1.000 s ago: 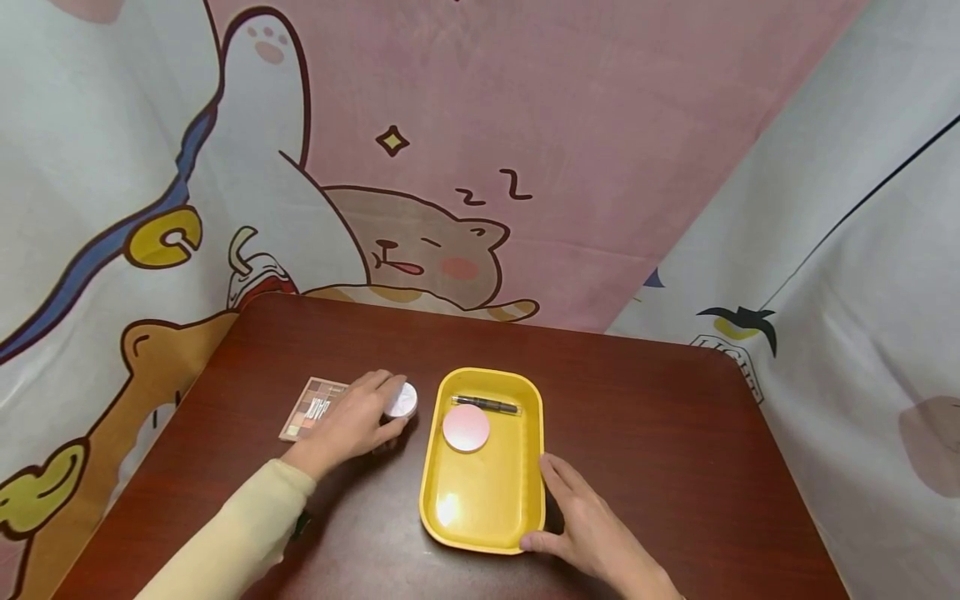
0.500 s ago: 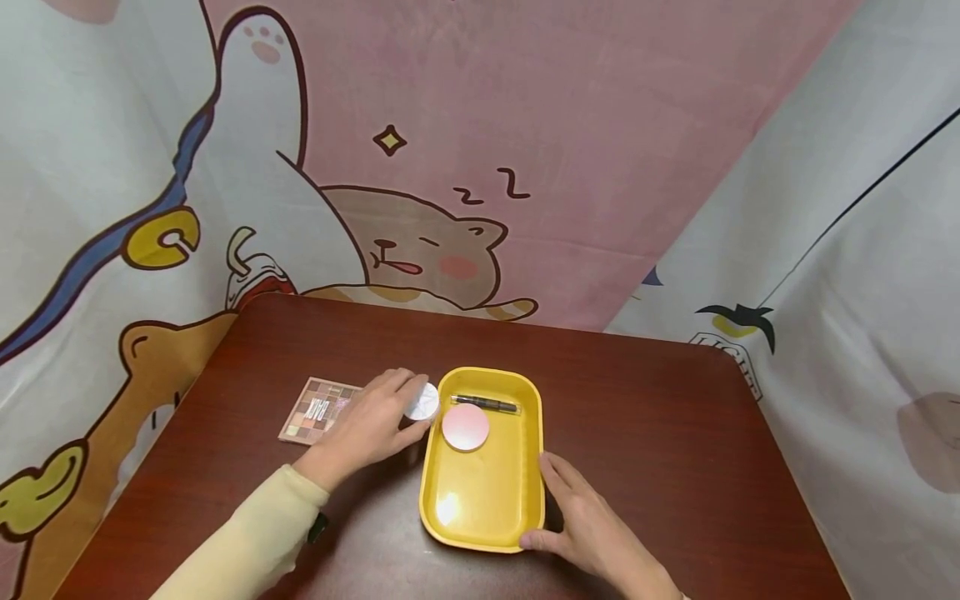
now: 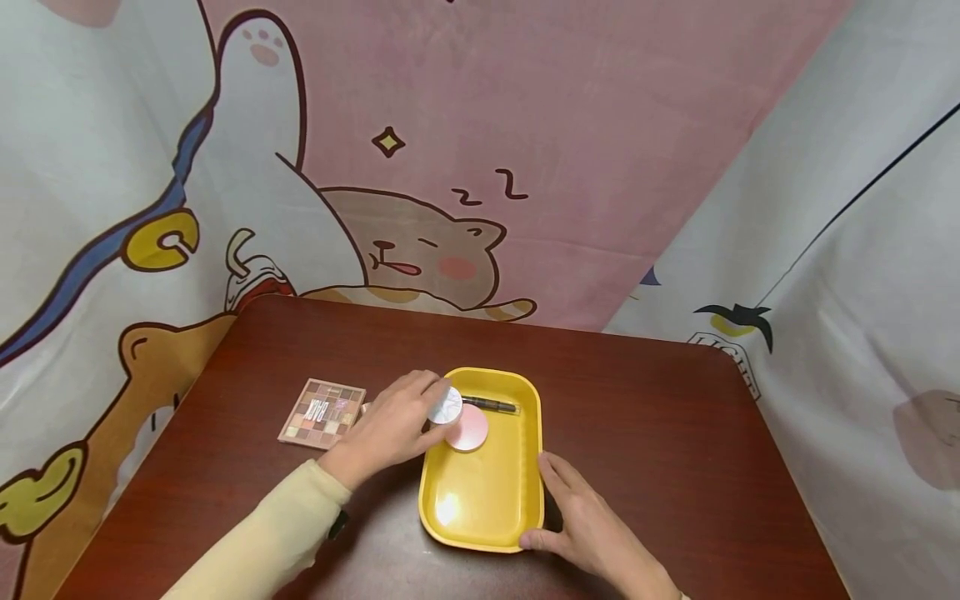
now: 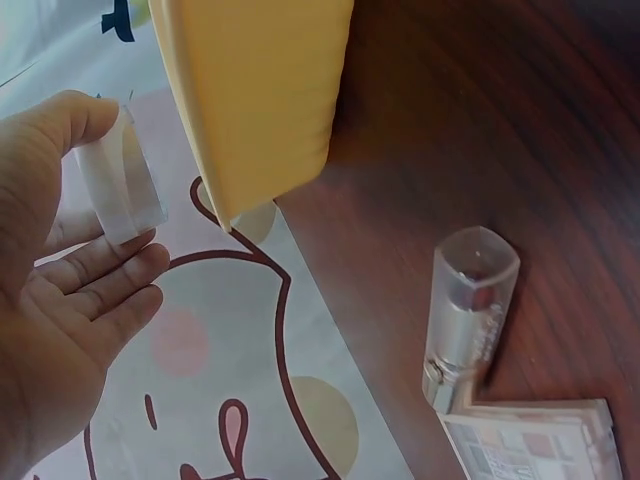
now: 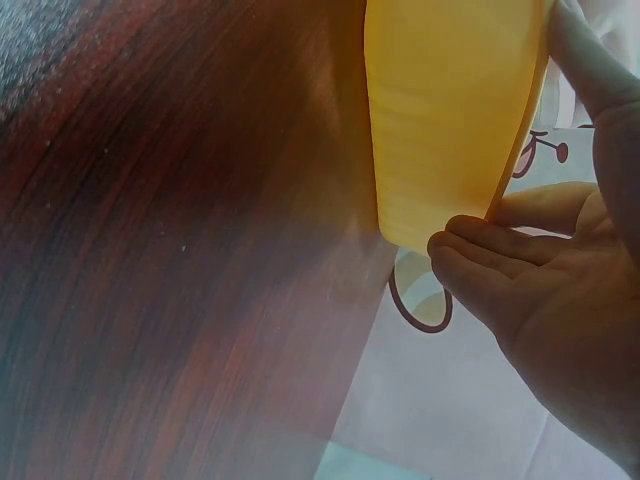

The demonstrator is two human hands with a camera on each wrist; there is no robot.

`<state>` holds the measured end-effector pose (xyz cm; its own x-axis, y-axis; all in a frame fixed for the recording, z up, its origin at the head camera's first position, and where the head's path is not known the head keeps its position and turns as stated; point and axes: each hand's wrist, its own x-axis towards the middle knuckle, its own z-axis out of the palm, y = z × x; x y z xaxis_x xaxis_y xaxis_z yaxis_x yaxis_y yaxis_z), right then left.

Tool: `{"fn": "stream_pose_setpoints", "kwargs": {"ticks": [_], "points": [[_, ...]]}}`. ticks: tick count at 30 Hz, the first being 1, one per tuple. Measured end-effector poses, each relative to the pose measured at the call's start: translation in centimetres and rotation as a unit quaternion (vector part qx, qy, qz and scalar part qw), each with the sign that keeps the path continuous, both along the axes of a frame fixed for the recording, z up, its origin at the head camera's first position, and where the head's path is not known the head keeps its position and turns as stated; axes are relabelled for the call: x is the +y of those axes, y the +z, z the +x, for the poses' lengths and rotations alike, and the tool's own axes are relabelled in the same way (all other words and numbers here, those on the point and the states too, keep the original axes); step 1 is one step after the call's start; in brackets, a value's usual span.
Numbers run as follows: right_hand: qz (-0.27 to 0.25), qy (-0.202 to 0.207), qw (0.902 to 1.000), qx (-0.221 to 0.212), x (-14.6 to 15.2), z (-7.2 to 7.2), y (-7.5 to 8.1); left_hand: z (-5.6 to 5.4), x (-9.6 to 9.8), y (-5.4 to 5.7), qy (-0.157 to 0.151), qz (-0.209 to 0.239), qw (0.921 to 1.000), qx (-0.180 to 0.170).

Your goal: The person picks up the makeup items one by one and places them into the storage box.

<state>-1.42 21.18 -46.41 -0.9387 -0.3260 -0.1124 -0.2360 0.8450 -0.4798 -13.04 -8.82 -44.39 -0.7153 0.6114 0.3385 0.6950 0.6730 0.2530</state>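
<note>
My left hand pinches a small round cosmetic jar with a pale marbled top between thumb and fingers. It is above the far left rim of a yellow tray; in the left wrist view the jar looks whitish with a clear edge. Inside the tray lie a round pink compact, partly covered by the jar, and a dark slim pen-like stick in clear casing. My right hand touches the tray's right side with straight fingers, its thumb at the near right corner.
An eyeshadow palette lies on the brown table, left of the tray. Beside it is a clear-capped lipstick tube, mostly hidden behind my left hand in the head view. A printed cloth hangs behind the table.
My left hand has carried the jar rightward, from the table beside the tray to over its left rim, uncovering the palette. The right hand and the tray have stayed in place.
</note>
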Motion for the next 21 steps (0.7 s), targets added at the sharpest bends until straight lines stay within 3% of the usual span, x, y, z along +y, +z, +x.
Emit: {"fn": "stream_pose_setpoints", "kwargs": {"ticks": [15,21], "points": [[-0.006,0.012,0.9997,0.019,0.2,0.1,-0.2,-0.3,2.8,-0.5,-0.041,-0.009,0.9991,-0.007],[-0.003,0.014,0.9997,0.021,0.2,0.1,-0.2,-0.4,4.2,-0.8,-0.052,-0.043,0.9977,0.007]]}}
